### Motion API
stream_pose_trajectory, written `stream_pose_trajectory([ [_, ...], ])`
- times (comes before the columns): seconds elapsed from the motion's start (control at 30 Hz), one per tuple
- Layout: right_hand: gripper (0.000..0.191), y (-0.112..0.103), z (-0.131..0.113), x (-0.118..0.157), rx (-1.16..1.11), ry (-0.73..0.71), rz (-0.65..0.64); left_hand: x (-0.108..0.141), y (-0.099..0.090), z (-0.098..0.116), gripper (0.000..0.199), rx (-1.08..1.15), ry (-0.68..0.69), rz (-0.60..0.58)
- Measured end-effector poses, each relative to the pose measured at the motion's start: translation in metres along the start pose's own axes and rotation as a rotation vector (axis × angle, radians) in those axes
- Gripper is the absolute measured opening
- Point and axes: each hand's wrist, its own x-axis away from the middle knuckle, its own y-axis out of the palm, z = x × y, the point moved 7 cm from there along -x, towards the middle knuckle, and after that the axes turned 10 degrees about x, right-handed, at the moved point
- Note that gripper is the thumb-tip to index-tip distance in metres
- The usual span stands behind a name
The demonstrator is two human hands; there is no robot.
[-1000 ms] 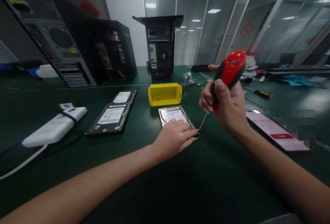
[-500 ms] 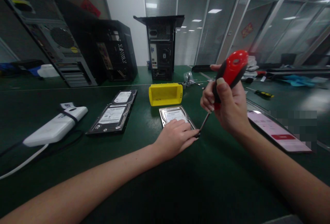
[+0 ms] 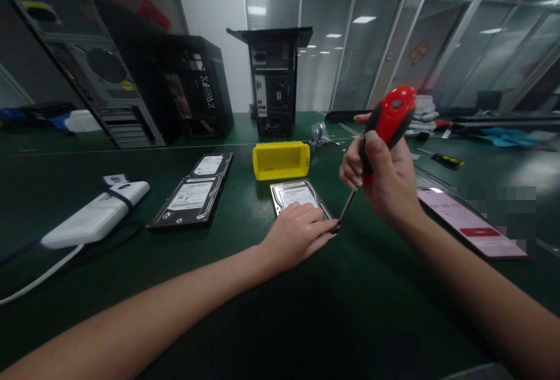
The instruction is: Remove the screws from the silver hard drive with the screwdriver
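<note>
Green tabletop [image 3: 245, 211] surrounds the hard drive [image 3: 292, 193] under your left hand [image 3: 298, 231], whose fingertips reach its near right corner; whether they pinch, I cannot tell. Your right hand [image 3: 382, 176] wraps the red-and-black screwdriver [image 3: 396, 112], its tip there. Tabletop separates the drive's left edge from two black drives [image 3: 189, 196]; a yellow bin [image 3: 280, 148] sits just beyond.

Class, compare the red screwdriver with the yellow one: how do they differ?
The red screwdriver is gripped in the right hand; the yellow screwdriver lies on the table. The red one slants, shaft downward; the yellow one lies flat. Both have black on their handles.
</note>
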Motion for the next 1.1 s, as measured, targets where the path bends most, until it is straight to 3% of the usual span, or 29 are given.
stream_pose_trajectory([
  [0.57,0.039,-0.003,0.008,-0.001,-0.1,0.087,0.007,0.0,0.001,-0.001,0.026,0.008,-0.016,-0.026],
  [1.1,0.026,-0.01,0.004,-0.005,-0.043,0.016,0.033,0.0,0.001,-0.002,0.025,0.009,-0.017,-0.016],
])
